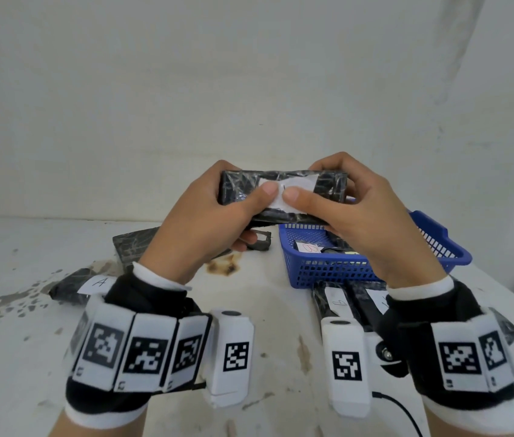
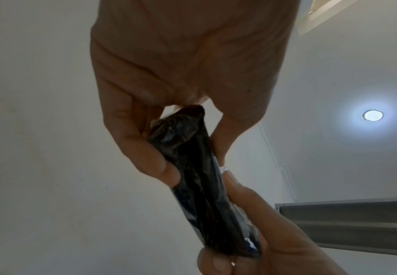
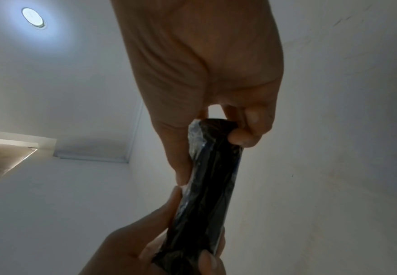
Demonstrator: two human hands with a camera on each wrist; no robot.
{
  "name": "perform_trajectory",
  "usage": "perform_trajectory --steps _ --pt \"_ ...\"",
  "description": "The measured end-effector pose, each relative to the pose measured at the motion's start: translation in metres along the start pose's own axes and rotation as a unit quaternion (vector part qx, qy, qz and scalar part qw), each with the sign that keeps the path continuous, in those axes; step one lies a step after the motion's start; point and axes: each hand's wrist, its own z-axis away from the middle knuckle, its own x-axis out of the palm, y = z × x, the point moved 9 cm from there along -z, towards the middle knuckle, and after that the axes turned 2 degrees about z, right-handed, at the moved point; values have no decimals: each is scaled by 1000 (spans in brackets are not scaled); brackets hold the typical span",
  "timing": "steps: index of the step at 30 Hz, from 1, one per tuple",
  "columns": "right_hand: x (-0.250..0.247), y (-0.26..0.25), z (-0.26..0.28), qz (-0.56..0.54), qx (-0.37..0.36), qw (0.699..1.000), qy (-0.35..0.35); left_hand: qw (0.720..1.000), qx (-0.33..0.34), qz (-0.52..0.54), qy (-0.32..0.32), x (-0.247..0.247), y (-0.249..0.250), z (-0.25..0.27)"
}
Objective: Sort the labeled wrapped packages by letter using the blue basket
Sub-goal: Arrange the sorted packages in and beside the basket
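From the head view, the left hand (image 1: 205,216) and right hand (image 1: 359,216) clamp a black package (image 1: 280,190) between them above the worktop (image 1: 265,310), thumbs on its white label (image 1: 293,184). The blue basket (image 1: 328,269) sits just right, holding a B package (image 1: 309,247). Both wrist views show fingers curled round the package's (image 2: 193,167) ends (image 3: 211,176).

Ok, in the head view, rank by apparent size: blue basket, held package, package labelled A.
1. Blue basket, largest.
2. Held package, gripped by left hand and right hand; nearer the camera, so possibly flattered.
3. Package A, partly hidden by the left wrist.
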Motion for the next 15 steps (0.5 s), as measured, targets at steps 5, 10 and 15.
perform_trajectory --steps 5,10,15 --pt "-2 -2 0 5 0 1000 18 1000 -13 -7 -10 4 2 3" --pt "-4 -3 0 -21 -4 1000 19 1000 10 19 -8 2 6 2" --pt "-5 1 0 -14 22 1000 -6 997 22 64 -22 -5 7 2"
